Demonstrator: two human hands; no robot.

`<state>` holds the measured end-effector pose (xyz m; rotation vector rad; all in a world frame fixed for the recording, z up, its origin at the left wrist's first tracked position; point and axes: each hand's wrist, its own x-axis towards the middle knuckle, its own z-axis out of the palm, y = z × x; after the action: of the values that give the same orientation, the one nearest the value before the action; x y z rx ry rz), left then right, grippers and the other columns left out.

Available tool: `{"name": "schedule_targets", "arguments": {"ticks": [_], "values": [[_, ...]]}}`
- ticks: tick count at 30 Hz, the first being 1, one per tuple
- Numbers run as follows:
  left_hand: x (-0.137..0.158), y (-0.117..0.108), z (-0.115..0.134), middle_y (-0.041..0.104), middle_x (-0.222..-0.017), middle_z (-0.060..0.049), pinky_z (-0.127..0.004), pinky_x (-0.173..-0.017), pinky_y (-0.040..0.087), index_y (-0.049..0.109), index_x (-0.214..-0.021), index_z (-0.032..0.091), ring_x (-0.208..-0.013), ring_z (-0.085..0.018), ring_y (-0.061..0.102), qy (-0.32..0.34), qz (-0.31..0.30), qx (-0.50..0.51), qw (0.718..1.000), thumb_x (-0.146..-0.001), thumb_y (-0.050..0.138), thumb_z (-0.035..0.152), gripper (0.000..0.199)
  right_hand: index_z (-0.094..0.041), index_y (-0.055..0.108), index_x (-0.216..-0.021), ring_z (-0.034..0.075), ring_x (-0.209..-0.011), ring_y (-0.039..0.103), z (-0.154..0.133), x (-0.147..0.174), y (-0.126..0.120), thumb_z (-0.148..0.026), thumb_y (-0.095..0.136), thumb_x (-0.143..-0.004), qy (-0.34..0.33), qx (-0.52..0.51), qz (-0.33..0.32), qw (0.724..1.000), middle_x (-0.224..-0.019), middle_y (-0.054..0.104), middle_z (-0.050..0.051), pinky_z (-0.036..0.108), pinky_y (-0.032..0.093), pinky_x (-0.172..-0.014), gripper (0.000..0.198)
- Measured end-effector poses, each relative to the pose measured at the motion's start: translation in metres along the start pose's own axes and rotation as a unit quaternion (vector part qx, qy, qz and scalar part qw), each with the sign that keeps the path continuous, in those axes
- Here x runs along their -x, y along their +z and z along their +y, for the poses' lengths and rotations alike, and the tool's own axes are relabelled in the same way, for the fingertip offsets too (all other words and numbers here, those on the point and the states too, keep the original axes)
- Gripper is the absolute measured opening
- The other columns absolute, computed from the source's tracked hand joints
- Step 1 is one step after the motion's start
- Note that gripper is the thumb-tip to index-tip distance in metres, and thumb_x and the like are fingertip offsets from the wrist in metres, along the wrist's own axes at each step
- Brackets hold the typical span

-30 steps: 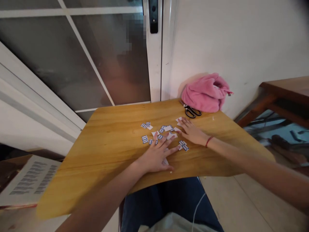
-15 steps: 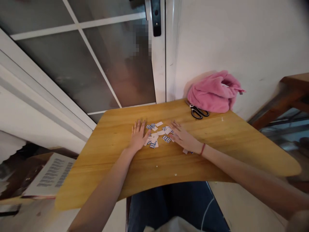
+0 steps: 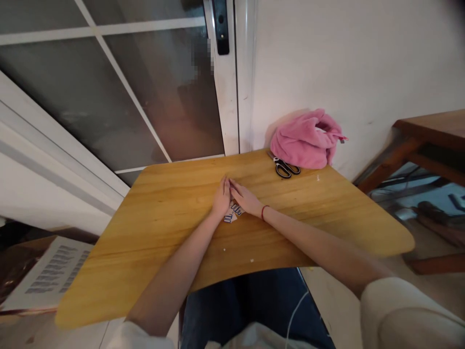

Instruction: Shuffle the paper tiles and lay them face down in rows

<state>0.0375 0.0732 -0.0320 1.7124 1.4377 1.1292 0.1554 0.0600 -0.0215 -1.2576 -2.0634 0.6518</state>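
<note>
White paper slips (image 3: 236,209) with blue printed marks lie on the wooden table (image 3: 174,194), in the wedge between the two hands and toward the wearer; from my end the print is too small to read. I see the left hand (image 3: 221,198) and right hand (image 3: 246,198) leaning together, fingers extended, fingertips meeting in a peak on the far side of the slips, wrists apart. How many slips the palms cover, I can't tell. A red cord (image 3: 263,212) circles the right wrist. Past the right hand, off to its right, I have black-handled scissors (image 3: 286,168) just beside a pink plush bag (image 3: 307,140). Nearer the wearer than both hands sit tiny white scraps (image 3: 252,261). Well left of the left hand, a printed sheet (image 3: 54,271) carries two blocks of grey text, illegible to me.
</note>
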Motion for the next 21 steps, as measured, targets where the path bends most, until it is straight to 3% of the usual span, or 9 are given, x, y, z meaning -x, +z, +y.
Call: {"name": "schedule_targets", "arguments": {"ticks": [2, 5, 9, 12, 15, 18, 21], "values": [[0.005, -0.01, 0.0, 0.037, -0.151, -0.014, -0.038, -0.115, 0.028, 0.03, -0.144, 0.015, -0.14, -0.018, 0.035, 0.009, 0.006, 0.019, 1.0, -0.099, 0.018, 0.04, 0.053, -0.013, 0.03, -0.149, 0.016, -0.136, 0.037, 0.002, -0.002, -0.001, -0.034, 0.02, -0.099, 0.008, -0.027, 0.013, 1.0, -0.148, 0.037, 0.011, 0.034, 0.033, -0.112, 0.055], [0.031, -0.046, -0.005, 0.031, -0.154, -0.012, -0.044, -0.117, 0.021, 0.025, -0.147, 0.021, -0.143, -0.021, 0.027, 0.056, -0.036, -0.015, 0.998, -0.096, 0.028, 0.051, 0.059, -0.015, 0.031, -0.149, 0.017, -0.138, 0.034, 0.009, 0.021, -0.016, -0.042, 0.024, -0.098, 0.033, -0.089, 0.038, 0.995, -0.149, 0.035, 0.01, 0.036, 0.028, -0.115, 0.058], [0.07, -0.085, -0.008, 0.006, -0.16, -0.012, -0.053, -0.118, 0.011, 0.01, -0.152, 0.023, -0.147, -0.03, 0.0, 0.138, -0.192, -0.222, 0.946, -0.079, 0.055, 0.066, 0.096, -0.016, 0.031, -0.149, 0.021, -0.142, 0.027, 0.016, 0.056, -0.035, -0.054, 0.032, -0.095, 0.019, -0.061, -0.025, 0.998, -0.152, 0.03, 0.009, 0.043, 0.019, -0.119, 0.066], [0.069, -0.075, -0.005, 0.004, -0.159, -0.019, -0.052, -0.118, 0.01, 0.012, -0.152, 0.012, -0.147, -0.032, -0.003, 0.147, -0.229, -0.309, 0.911, -0.078, 0.052, 0.07, 0.102, -0.017, 0.031, -0.149, 0.022, -0.143, 0.025, 0.018, 0.051, -0.025, -0.051, 0.028, -0.096, -0.006, -0.014, -0.056, 0.998, -0.151, 0.032, 0.009, 0.047, 0.011, -0.119, 0.063], [0.043, -0.044, -0.002, 0.01, -0.157, -0.025, -0.049, -0.119, 0.01, 0.014, -0.149, 0.002, -0.147, -0.031, 0.001, 0.153, -0.23, -0.32, 0.906, -0.086, 0.046, 0.061, 0.092, -0.02, 0.035, -0.147, 0.02, -0.144, 0.022, 0.017, 0.019, -0.003, -0.053, 0.031, -0.094, -0.003, -0.08, -0.047, 0.996, -0.152, 0.03, 0.007, 0.044, 0.01, -0.12, 0.063], [0.018, -0.025, -0.001, 0.018, -0.155, -0.026, -0.048, -0.119, 0.015, 0.02, -0.147, 0.002, -0.146, -0.032, 0.009, 0.149, -0.212, -0.293, 0.92, -0.089, 0.047, 0.049, 0.079, -0.02, 0.033, -0.147, 0.018, -0.144, 0.022, 0.014, -0.011, 0.009, -0.053, 0.025, -0.094, 0.036, -0.169, -0.004, 0.985, -0.154, 0.026, 0.006, 0.039, 0.015, -0.119, 0.063], [0.016, -0.033, -0.002, 0.027, -0.154, -0.02, -0.046, -0.117, 0.021, 0.028, -0.145, 0.009, -0.145, -0.029, 0.02, 0.166, -0.185, -0.224, 0.943, -0.09, 0.049, 0.045, 0.069, -0.019, 0.038, -0.142, 0.017, -0.142, 0.027, 0.015, -0.015, 0.004, -0.046, 0.027, -0.092, 0.055, -0.231, 0.069, 0.969, -0.151, 0.033, 0.007, 0.038, 0.021, -0.118, 0.058]]}}
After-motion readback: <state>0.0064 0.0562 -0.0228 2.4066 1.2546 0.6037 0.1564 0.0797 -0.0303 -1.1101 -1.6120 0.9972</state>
